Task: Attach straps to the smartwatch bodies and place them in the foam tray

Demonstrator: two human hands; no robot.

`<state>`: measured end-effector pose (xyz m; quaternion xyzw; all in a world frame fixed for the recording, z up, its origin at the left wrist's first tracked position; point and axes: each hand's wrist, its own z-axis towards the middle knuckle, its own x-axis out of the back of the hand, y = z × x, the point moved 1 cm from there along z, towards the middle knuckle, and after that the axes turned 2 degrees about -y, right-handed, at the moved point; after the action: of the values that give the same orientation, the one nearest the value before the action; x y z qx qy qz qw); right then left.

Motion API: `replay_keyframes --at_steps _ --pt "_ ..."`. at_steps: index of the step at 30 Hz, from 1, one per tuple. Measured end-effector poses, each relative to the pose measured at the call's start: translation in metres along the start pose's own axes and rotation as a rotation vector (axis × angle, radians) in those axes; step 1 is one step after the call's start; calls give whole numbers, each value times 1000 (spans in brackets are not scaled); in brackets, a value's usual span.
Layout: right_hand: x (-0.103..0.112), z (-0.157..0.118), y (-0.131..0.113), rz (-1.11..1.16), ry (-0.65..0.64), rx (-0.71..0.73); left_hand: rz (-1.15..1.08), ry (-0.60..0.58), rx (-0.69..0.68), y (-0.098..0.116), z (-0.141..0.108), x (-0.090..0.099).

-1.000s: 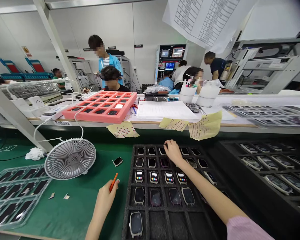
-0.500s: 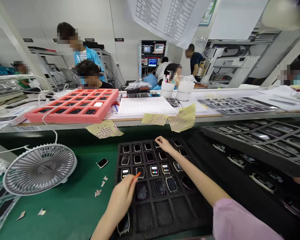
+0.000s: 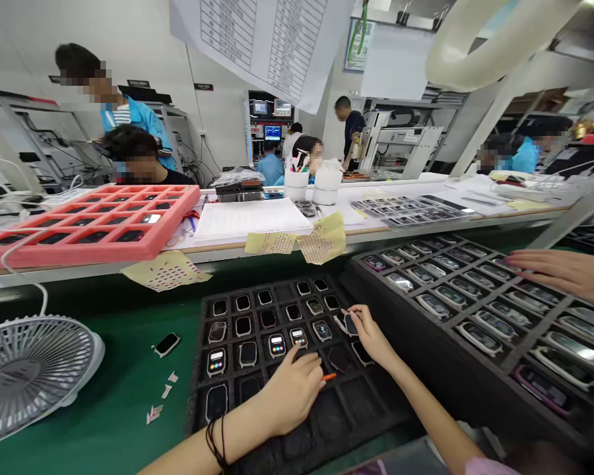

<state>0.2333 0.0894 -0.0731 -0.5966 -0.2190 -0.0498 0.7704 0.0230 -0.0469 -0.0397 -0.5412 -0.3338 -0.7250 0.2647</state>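
Your left hand (image 3: 291,390) and right hand (image 3: 371,336) are apart over the black tray (image 3: 196,382). The left is gripping an orange stick (image 3: 329,377), and the right, at two o'clock, is pinching a dark watch (image 3: 350,324). Slots (image 3: 330,414) are keeping the other watches (image 3: 277,344) apart.

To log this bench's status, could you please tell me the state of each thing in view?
Left hand, holding an orange stick over the foam tray
Right hand, touching a dark-screened smartwatch
Middle smartwatch, screen lit with coloured icons
Loose smartwatch, lying on the green mat, screen dark
Desk fan, cannot tell whether running
Co-worker's hand, resting beside the right tray
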Motion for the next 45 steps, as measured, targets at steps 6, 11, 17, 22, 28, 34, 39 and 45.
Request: replay_keyframes --at_steps 6,11,17,22,28,34,39,45 --pt "-2 3 4 144 -77 -5 108 0 132 -25 49 -12" --pt "5 -5 5 154 -99 -9 100 -18 151 -32 62 -22" --pt "27 -30 5 150 -153 -52 50 -36 0 -24 54 -15" --pt "31 -34 -1 145 -110 -31 51 -32 131 -27 57 -7" --pt "21 -13 -12 162 -76 2 89 -35 176 -35 65 -13" --pt "21 4 -28 410 37 -42 83 -77 75 -33 59 -18" --pt "11 2 -45 591 41 -118 -232 13 136 -18 48 5" --pt "-20 -11 -76 861 -82 -207 -978 61 411 -3 44 28"
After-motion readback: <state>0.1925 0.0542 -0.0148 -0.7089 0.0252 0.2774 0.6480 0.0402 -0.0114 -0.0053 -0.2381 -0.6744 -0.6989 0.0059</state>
